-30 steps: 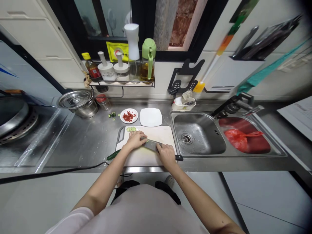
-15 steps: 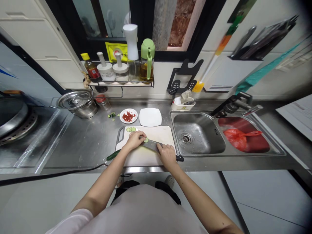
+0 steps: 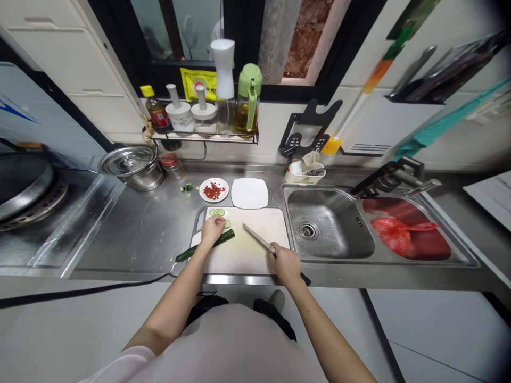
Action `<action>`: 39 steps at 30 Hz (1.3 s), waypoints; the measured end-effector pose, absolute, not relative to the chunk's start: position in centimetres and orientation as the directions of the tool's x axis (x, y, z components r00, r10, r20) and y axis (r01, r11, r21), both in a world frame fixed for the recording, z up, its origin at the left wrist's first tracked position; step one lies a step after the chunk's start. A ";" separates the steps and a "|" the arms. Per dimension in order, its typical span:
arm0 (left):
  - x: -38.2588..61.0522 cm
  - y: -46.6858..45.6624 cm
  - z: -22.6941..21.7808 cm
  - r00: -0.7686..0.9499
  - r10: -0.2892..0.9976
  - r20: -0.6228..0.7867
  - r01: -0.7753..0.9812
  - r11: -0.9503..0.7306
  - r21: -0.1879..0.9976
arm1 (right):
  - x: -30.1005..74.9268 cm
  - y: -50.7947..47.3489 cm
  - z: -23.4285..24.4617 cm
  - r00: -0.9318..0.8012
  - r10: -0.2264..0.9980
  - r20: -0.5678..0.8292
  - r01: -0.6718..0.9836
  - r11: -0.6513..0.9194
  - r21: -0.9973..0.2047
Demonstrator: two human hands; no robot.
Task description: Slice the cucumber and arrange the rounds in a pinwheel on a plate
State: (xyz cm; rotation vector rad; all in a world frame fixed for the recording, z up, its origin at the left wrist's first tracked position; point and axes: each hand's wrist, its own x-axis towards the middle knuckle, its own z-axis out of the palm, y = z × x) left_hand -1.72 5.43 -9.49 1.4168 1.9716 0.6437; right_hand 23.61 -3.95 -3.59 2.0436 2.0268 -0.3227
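Note:
My left hand (image 3: 213, 230) is over the left part of the white cutting board (image 3: 255, 260), its fingers curled together. A pale cucumber slice (image 3: 227, 224) is right by its fingertips; whether they grip it I cannot tell. Several more cucumber slices (image 3: 217, 212) lie at the board's upper left corner. Below my left hand, a dark green cucumber (image 3: 225, 237) lies slanted, partly covered by my wrist, its far end past the board's left edge. My right hand (image 3: 286, 263) is closed round the handle of a kitchen knife (image 3: 257, 235), whose blade points up and left over the board.
Behind the board stand a plate of chopped red pieces (image 3: 214, 190) and a white square plate (image 3: 249, 193). Green scraps (image 3: 186, 188) lie left of them. A double sink (image 3: 331, 223) is at the right, a red bag (image 3: 393, 234) in its far basin. A lidded pot (image 3: 139, 167) stands left.
The knife has swung away from the cucumber, its blade now pointing further up. My left hand has drawn left and slightly up, uncovering the cucumber's cut end. The view has shifted slightly.

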 end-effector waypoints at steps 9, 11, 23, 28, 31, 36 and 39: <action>-1.7 9.4 -10.0 -0.251 0.953 -0.168 0.758 0.301 0.578 | 23.3 -3.7 -3.7 0.052 0.933 -0.357 0.998 -0.058 -0.006; -1.5 9.9 -9.9 -0.231 0.959 -0.164 0.781 0.284 0.556 | 23.3 -3.6 -3.9 0.054 0.936 -0.347 0.998 -0.062 -0.012; -1.2 10.4 -9.6 -0.148 0.982 -0.113 0.888 0.182 0.421 | 23.4 -3.0 -3.5 0.067 0.929 -0.363 0.996 -0.083 -0.028; -1.3 10.4 -9.5 -0.144 0.984 -0.108 0.891 0.176 0.417 | 23.3 -2.9 -3.7 0.056 0.933 -0.354 0.997 -0.073 -0.036; -1.3 10.4 -9.6 -0.150 0.984 -0.100 0.895 0.178 0.408 | 23.1 -2.8 -3.5 0.062 0.927 -0.370 0.996 -0.080 -0.034; -1.3 10.3 -9.9 -0.167 0.982 -0.083 0.909 0.186 0.373 | 23.0 -2.8 -3.1 0.060 0.925 -0.375 0.996 -0.079 -0.037; -1.4 10.2 -10.0 -0.176 0.981 -0.076 0.913 0.191 0.361 | 23.0 -2.8 -3.3 0.058 0.931 -0.361 0.996 -0.079 -0.043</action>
